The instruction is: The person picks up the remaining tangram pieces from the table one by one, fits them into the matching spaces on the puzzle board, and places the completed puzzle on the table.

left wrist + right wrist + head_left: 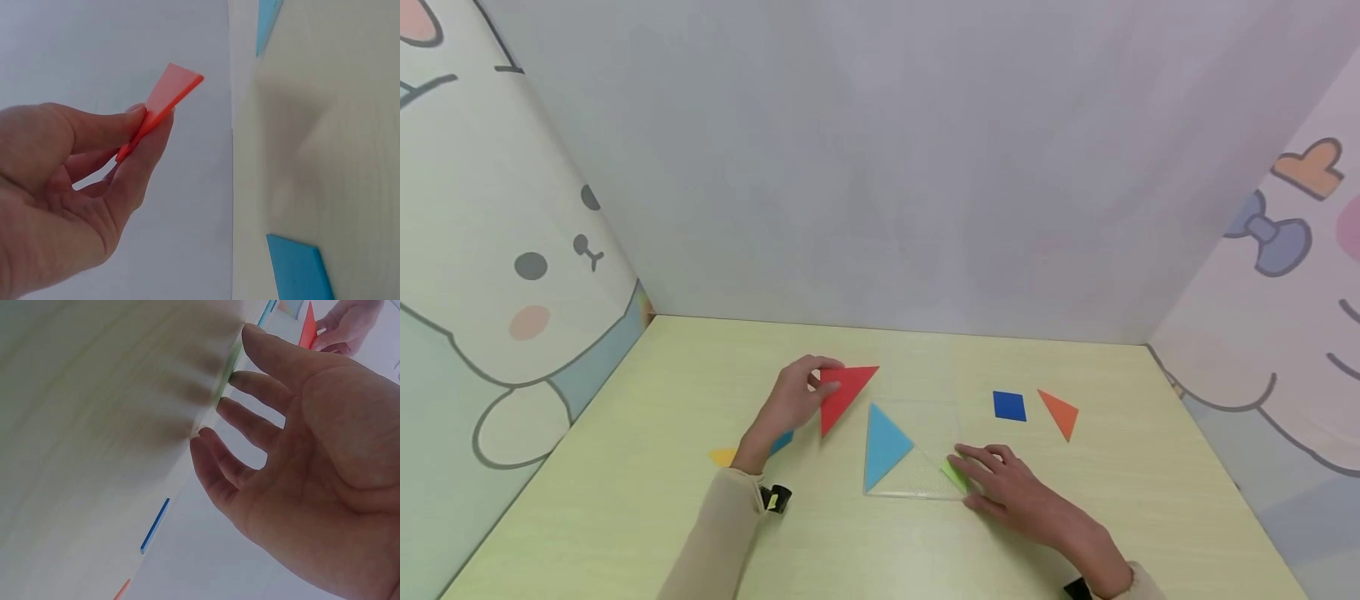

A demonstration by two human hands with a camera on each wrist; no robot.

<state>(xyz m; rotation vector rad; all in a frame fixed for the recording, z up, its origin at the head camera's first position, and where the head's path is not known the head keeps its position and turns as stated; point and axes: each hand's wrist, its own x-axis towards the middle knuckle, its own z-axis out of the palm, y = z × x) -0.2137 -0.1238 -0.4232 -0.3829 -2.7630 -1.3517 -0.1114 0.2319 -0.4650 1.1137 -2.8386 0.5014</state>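
Note:
My left hand (792, 404) pinches a red triangle (846, 396) between thumb and fingers. The left wrist view shows the red triangle (176, 87) raised off the table, tilted. Right of it, a light blue triangle (887, 448) lies in the left part of a clear square tray (913, 497). At the tray's front right corner, my right hand (1018, 496) has its fingertips on a small light green piece (952, 473), partly covered by the fingers. Those fingers are spread and only slightly bent in the right wrist view, the thumb (281, 353) apart from them.
A dark blue four-sided piece (1009, 406) and an orange triangle (1057, 414) lie to the right of the tray. Near my left wrist are a blue piece (781, 442) and a yellow piece (722, 457), both partly hidden. A pale wall (887, 167) stands behind the table.

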